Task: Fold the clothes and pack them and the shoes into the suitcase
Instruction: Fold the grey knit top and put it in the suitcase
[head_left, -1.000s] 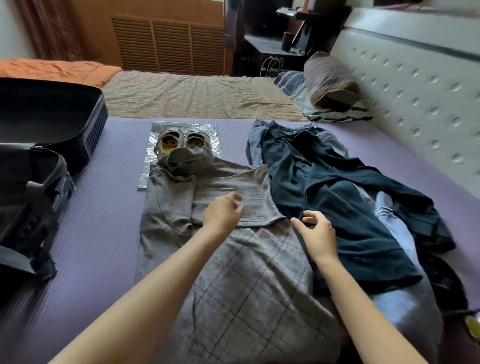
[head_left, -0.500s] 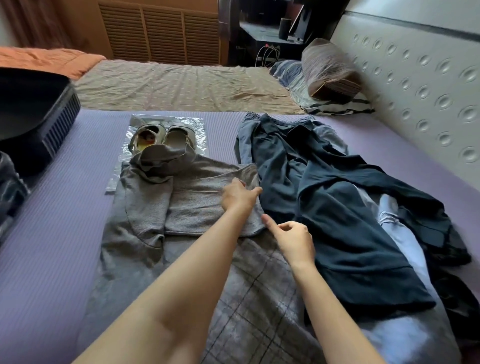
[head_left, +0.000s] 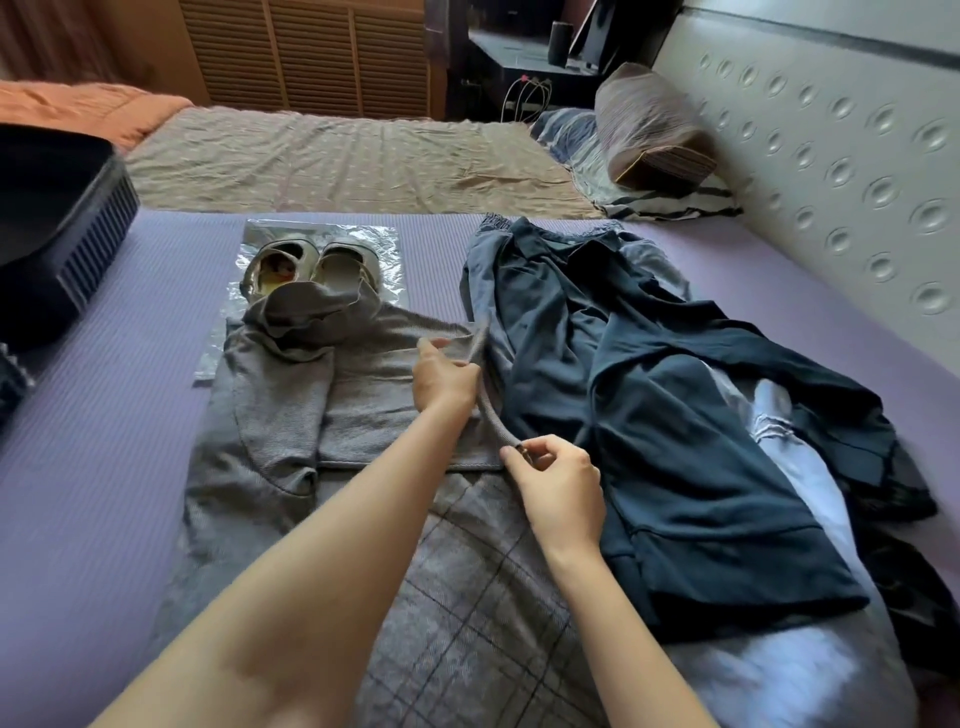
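Hands are both engaged on the grey knit garment (head_left: 270, 415), which lies flat on the purple bed cover (head_left: 104, 467) directly before the person, its neck end draped over the near ends of the shoes. We record the left hand (head_left: 444, 374) with fingers curled about the upper stretch of the garment's raised right edge. The right hand (head_left: 558, 486) pinches the lower end of that same edge between thumb and forefinger. The edge stands lifted off the fabric beneath and runs as a narrow ridge between the two grips. A folded panel of the garment lies across its middle, and a grey checked section (head_left: 467, 597) continues toward the camera under both forearms. The pair of shoes (head_left: 311, 260) sits side by side on a clear plastic bag (head_left: 387, 260) at the far end of the garment. We note the black suitcase (head_left: 78, 228) lying open at the left edge of the view, well apart from the hands; its contents cannot be made out. Just beside the grey garment on the right lies a dark blue garment (head_left: 675, 415), unfolded, spread over a pale blue one (head_left: 810, 519). Beyond, a pillow (head_left: 649, 124) rests against the padded headboard (head_left: 831, 156).
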